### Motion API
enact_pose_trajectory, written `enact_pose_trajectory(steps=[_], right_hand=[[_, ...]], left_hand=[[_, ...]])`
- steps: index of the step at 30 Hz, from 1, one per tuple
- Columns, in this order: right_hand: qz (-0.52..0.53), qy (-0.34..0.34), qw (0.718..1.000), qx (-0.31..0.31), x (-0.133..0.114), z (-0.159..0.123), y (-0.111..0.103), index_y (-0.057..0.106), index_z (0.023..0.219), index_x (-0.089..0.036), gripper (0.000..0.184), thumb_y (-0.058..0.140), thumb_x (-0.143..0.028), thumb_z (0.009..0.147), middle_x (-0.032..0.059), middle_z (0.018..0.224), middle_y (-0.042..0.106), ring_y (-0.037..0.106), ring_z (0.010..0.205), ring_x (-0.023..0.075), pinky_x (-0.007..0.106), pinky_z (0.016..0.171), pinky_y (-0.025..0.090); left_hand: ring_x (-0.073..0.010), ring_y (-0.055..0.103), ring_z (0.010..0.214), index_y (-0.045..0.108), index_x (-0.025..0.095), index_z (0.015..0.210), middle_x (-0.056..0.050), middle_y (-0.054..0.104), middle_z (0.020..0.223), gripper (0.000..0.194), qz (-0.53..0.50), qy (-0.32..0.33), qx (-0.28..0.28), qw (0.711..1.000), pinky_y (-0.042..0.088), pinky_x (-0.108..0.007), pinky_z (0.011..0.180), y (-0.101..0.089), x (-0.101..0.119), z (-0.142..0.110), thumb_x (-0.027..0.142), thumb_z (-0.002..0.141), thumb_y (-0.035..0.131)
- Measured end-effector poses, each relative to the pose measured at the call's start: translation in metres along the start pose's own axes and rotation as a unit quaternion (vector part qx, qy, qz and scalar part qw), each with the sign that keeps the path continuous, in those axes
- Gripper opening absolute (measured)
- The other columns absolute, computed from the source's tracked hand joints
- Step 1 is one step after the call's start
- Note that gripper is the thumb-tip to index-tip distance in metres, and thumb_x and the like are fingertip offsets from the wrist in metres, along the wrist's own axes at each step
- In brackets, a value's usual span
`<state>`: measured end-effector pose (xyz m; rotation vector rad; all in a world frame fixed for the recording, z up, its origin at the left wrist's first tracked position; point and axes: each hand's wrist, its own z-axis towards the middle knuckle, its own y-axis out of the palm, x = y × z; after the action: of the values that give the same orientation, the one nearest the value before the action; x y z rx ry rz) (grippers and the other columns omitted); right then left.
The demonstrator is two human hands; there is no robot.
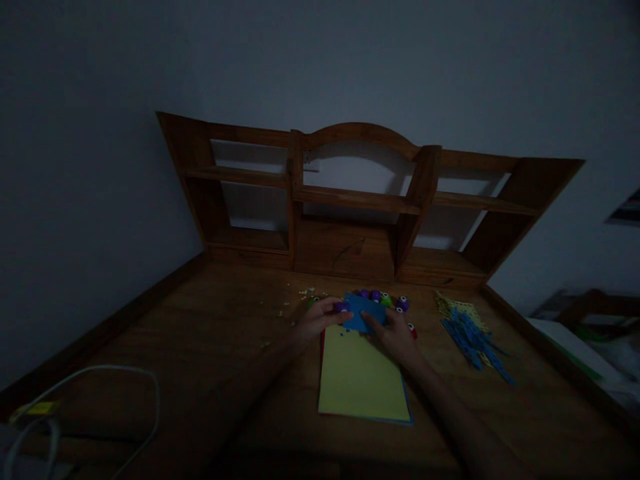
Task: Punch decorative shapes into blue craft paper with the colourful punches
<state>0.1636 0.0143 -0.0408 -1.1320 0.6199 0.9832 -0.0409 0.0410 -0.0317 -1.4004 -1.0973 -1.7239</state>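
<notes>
In the head view, my left hand (320,319) is closed round a small purple craft punch (343,307) at the left edge of a piece of blue paper (367,315). My right hand (395,333) pinches that paper from the right, its thumb lying on the face. Beneath both hands is a stack of coloured paper with a yellow sheet (361,377) on top. A few blue bits (345,331) lie on the yellow sheet. Just beyond the blue paper stand several more punches in purple (403,303), green (385,299) and red (412,331).
Small pale paper bits (306,292) are scattered on the wooden desk (220,320) to the left. Blue paper strips (470,337) and yellow punched paper (473,312) lie at right. A wooden shelf unit (345,197) stands behind. A white cable (155,387) loops at lower left.
</notes>
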Motion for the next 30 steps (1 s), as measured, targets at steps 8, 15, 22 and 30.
enact_pose_trajectory(steps=[8,15,22,30], right_hand=[[0.05,0.047,0.997,0.04,0.006,0.006,-0.005,0.056,0.063,-0.017,0.041,0.061,-0.055,0.076,0.003,0.06,0.062,0.055,0.051,0.0163,0.025,0.047,0.042],[0.089,0.075,0.993,0.031,0.012,0.008,-0.005,0.057,0.066,-0.016,0.04,0.063,-0.054,0.075,0.0048,0.061,0.065,0.058,0.053,0.0179,0.026,0.049,0.043],[0.084,0.07,0.994,0.031,0.008,0.007,-0.006,0.057,0.063,-0.017,0.041,0.063,-0.055,0.075,0.0041,0.059,0.064,0.058,0.052,0.0174,0.026,0.05,0.044],[0.095,0.081,0.992,0.025,0.011,0.006,-0.005,0.059,0.065,-0.016,0.04,0.064,-0.055,0.075,0.0039,0.061,0.064,0.058,0.053,0.0169,0.025,0.048,0.043]], left_hand=[[-0.0235,0.063,0.093,0.065,0.012,0.097,-0.012,0.065,0.102,0.037,-0.058,0.007,0.034,0.998,0.048,-0.034,0.088,-0.004,0.0,0.001,0.039,0.074,0.074],[-0.0254,0.062,0.097,0.064,0.01,0.101,-0.016,0.064,0.107,0.036,-0.101,0.003,0.061,0.993,0.047,-0.039,0.093,-0.007,0.001,0.001,0.036,0.077,0.073],[-0.0241,0.063,0.095,0.065,0.011,0.102,-0.015,0.065,0.105,0.034,-0.089,0.01,0.051,0.995,0.048,-0.038,0.092,-0.009,-0.003,0.002,0.036,0.079,0.07],[-0.0239,0.063,0.094,0.065,0.012,0.102,-0.015,0.064,0.105,0.033,-0.094,0.014,0.051,0.994,0.049,-0.038,0.091,-0.009,-0.003,0.001,0.036,0.08,0.069]])
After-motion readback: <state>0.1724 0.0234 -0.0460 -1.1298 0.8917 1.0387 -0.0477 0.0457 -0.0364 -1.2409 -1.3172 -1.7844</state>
